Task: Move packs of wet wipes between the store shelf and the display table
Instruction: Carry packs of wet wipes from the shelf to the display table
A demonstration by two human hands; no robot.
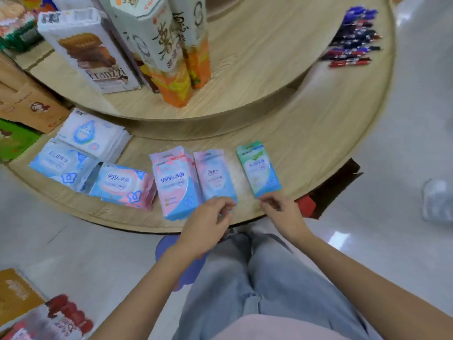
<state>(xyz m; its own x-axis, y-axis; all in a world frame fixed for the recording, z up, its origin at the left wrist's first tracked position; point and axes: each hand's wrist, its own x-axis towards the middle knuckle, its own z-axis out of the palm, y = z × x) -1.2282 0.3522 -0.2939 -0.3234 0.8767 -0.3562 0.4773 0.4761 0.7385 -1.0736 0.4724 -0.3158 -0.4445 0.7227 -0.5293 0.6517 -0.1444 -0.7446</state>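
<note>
The left hand [208, 217] pinches the near edge of a flat pink-and-blue pack [215, 177]. The right hand [282, 213] pinches the near corner of a glossy green pack [258, 168]. Both packs lie on the round wood-grain table [318, 148], beside more soft plastic packs [122, 185]. Behind them, tall cardboard boxes [98, 55] stand on the raised tier [245, 69], with slim pens [353, 38] at the far right.

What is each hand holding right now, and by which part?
The left hand pinches the near edge of the pink-and-blue pack; the right hand pinches the near edge of the green pack. Both packs lie on the display table.
</note>
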